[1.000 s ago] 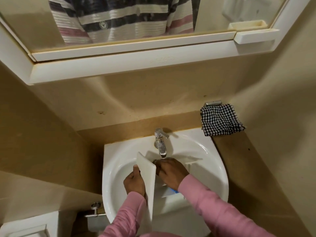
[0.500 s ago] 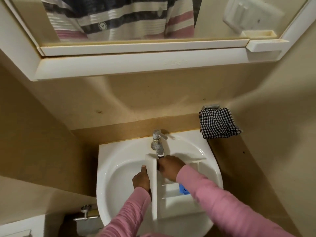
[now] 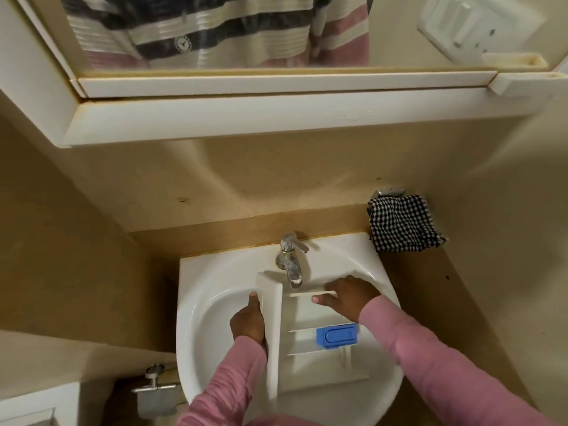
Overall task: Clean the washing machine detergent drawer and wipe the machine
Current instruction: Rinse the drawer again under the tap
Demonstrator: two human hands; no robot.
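right hand [image 3: 347,298] now further right on drawer [image 3: 310,315], tap [image 3: 290,262] above, checked cloth [image 3: 402,224] beside

Glossy white sink [image 3: 215,302], shiny metal tap [image 3: 290,265], matt plastic drawer [image 3: 310,315], checked cloth [image 3: 402,224].

Small home bathroom. White wall-hung washbasin [image 3: 215,265] with a single chrome tap [image 3: 290,262] at the back rim. Mirror [image 3: 384,32] in a white frame directly above, reflecting a wall switch plate [image 3: 470,26]. Checked cloth [image 3: 402,226] hangs from a metal holder [image 3: 389,191] just right of the basin. Plain beige walls [image 3: 276,179] close on both sides.
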